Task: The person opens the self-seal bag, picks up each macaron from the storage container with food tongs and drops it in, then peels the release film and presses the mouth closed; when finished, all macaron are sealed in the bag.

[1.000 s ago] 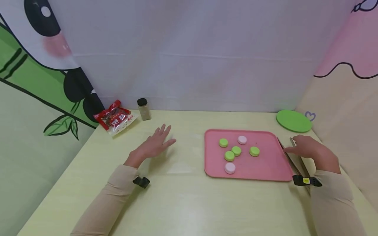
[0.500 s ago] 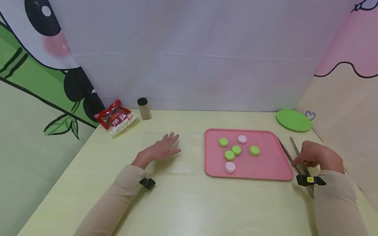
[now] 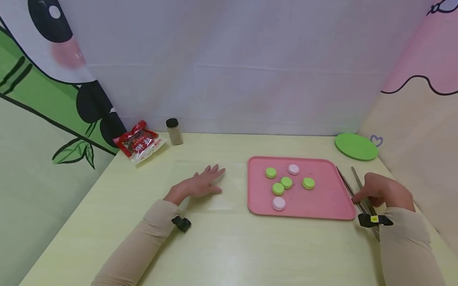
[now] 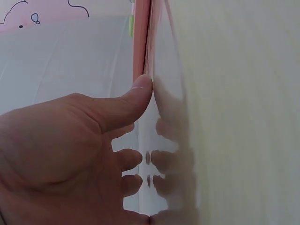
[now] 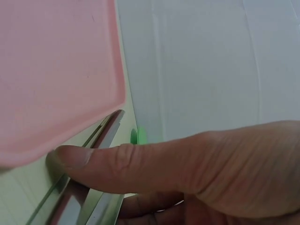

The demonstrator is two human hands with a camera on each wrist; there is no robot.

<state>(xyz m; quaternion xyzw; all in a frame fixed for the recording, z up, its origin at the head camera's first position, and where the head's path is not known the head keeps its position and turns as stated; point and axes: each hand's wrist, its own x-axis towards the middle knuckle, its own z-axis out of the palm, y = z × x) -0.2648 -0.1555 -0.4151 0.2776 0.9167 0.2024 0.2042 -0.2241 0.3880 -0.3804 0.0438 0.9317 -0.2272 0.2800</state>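
On the pink tray (image 3: 329, 202) lie several green macaron-like discs (image 3: 308, 183) and two pale pink ones (image 3: 279, 203). Beside the tray's right edge, metal tongs (image 3: 356, 177) lie with their two arms spread at the far end. My right hand (image 3: 388, 191) grips the tongs from above; the right wrist view has the thumb (image 5: 93, 161) across the metal arms (image 5: 110, 133), other fingers on the far side. Left of the tray, my left hand (image 3: 200, 184) is palm down with fingers spread, holding nothing. In the left wrist view its fingertips (image 4: 132, 159) are at the tabletop.
A flat green disc (image 3: 356, 147) lies at the back right corner. At the back left are a red and white snack packet (image 3: 140, 142) and a small jar with a black lid (image 3: 174, 132). A printed cloth (image 3: 250, 79) hangs behind the table (image 3: 229, 250).
My right hand has come down and closer to me, onto the tongs, its fingers now around them. My left hand has shifted right and slightly nearer. The tray and discs have stayed put.
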